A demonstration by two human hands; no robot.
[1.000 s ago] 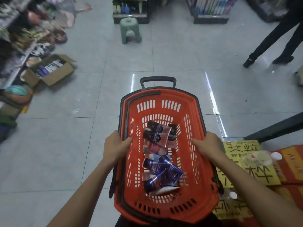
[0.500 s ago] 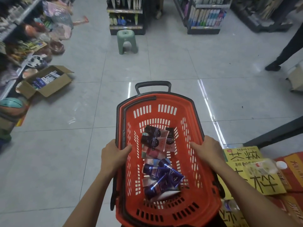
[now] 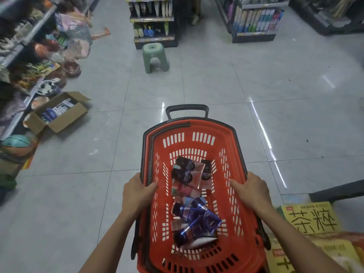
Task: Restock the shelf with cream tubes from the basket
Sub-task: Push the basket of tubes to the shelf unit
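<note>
- Fingers (image 3: 151,186) of the left hand (image 3: 136,192) were curled over the left rim of the red basket (image 3: 244,243), gripping it.
- Right hand (image 3: 254,189) was clamped on the right rim, thumb inside.
- Cream tubes (image 3: 194,219) were found loose on the basket floor: pink ones at the far end, dark blue ones nearer.
- Shelf units (image 3: 153,20) were noted well apart, across the tiled floor (image 3: 216,79), beyond a green stool (image 3: 154,57).
- An open cardboard box (image 3: 59,113) was seen at left.
</note>
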